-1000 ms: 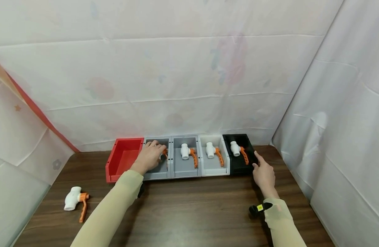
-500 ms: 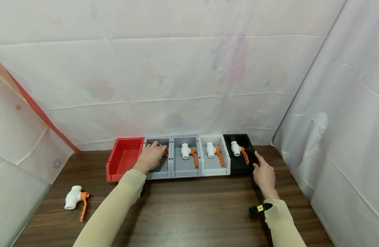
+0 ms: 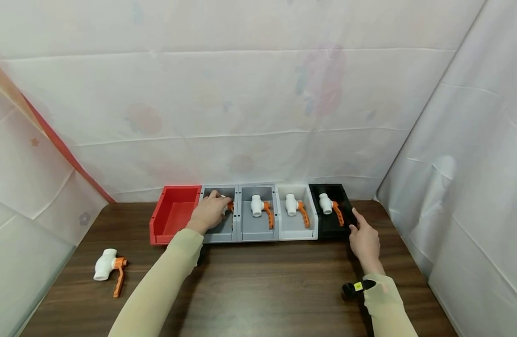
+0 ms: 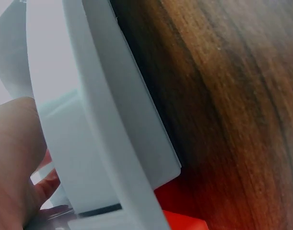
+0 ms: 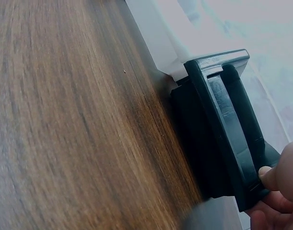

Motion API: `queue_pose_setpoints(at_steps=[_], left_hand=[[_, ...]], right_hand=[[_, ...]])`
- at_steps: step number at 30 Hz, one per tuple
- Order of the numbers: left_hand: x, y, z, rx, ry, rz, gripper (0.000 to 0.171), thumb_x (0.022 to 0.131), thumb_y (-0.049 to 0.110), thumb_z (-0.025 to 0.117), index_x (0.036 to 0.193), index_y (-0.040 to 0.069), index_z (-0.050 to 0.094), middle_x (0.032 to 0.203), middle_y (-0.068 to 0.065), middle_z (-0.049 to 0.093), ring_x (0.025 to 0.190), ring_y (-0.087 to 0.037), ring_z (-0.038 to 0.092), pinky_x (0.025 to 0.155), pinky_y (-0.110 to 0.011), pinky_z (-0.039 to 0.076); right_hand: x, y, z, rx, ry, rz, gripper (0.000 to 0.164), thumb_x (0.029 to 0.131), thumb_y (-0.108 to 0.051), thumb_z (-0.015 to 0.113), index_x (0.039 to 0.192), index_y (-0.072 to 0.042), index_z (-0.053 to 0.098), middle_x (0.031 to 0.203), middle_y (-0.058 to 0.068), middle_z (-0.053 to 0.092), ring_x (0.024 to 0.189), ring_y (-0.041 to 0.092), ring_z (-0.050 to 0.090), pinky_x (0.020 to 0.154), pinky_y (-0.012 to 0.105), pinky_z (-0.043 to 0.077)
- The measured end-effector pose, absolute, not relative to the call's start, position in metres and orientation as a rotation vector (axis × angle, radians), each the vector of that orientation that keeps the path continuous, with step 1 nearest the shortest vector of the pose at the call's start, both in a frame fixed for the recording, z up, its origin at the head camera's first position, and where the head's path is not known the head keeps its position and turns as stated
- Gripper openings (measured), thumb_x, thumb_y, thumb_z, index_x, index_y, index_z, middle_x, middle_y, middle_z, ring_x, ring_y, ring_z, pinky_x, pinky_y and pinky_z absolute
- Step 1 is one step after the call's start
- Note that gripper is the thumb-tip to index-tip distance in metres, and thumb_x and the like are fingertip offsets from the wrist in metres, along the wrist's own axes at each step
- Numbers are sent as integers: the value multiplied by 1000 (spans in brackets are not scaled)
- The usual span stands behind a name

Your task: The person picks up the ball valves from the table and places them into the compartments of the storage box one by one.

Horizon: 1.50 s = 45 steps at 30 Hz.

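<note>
My left hand [image 3: 209, 213] reaches into the left grey bin [image 3: 218, 237], its fingers round a white ball valve with an orange handle [image 3: 231, 206]. The hand covers most of that valve. In the left wrist view the bin's front wall [image 4: 74, 139] hides the fingertips. At the far right, my right hand [image 3: 365, 241] grips the side of the black bin [image 3: 329, 230], thumb on the rim and fingers outside, as the right wrist view shows. A ball valve [image 3: 326, 204] lies in the black bin, another [image 3: 257, 206] in the second grey bin and another [image 3: 291, 206] in the white bin.
A red bin [image 3: 174, 213] with nothing inside stands at the row's left end. Another ball valve [image 3: 107, 266] lies on the brown wooden table [image 3: 258, 290] at the left. Behind the row hangs a white curtain [image 3: 250, 93]; more curtain [image 3: 473, 187] borders the right side.
The head view has shifted slightly, so everything sits a little further right. Both hands stay at their bins, with hardly any movement.
</note>
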<state>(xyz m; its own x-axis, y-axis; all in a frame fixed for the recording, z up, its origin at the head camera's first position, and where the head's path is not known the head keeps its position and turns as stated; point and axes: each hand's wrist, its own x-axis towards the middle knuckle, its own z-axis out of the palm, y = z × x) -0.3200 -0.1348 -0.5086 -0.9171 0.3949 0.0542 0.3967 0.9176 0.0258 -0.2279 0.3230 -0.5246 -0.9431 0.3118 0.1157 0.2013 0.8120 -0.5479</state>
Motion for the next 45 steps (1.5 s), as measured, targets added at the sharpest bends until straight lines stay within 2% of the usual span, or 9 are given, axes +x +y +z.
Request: queue_pose_setpoints(at_steps=[7, 18, 34, 42, 45], left_hand=[[-319, -131, -510, -636, -3000, -40, 50, 77, 17, 76, 124, 20, 61, 117, -1, 63, 104, -22, 43, 83, -39, 48], [-319, -128, -506, -714, -2992, 60, 49, 80, 18, 73, 127, 18, 60, 126, -2, 58, 105, -24, 43, 80, -37, 49], [-320, -127, -507, -724, -2989, 31, 50, 79, 18, 74, 126, 18, 60, 124, -3, 57, 106, -25, 43, 82, -39, 49], [-325, -131, -506, -701, -3051, -135, 65, 75, 23, 78, 134, 16, 52, 135, -7, 48, 117, -27, 39, 91, -44, 45], [-324, -131, -498, -672, -3087, -250, 65, 77, 24, 76, 135, 16, 50, 137, -8, 46, 119, -27, 39, 92, -46, 45]], right_hand=[[-227, 326, -525, -402, -2799, 820, 55, 97, -20, 48, 146, -34, 28, 125, 19, 55, 80, 38, 59, 52, 43, 42], [-226, 327, -522, -417, -2810, 815, 55, 97, -20, 49, 147, -32, 29, 124, 20, 56, 76, 35, 58, 50, 40, 40], [-225, 327, -522, -417, -2816, 818, 55, 98, -19, 47, 147, -31, 27, 127, 20, 54, 73, 34, 58, 50, 40, 40], [-226, 329, -523, -426, -2816, 824, 55, 97, -19, 48, 147, -31, 27, 127, 20, 54, 73, 34, 58, 50, 39, 40], [-228, 330, -523, -423, -2817, 831, 55, 98, -20, 47, 147, -31, 27, 127, 21, 54, 74, 35, 57, 51, 40, 40]])
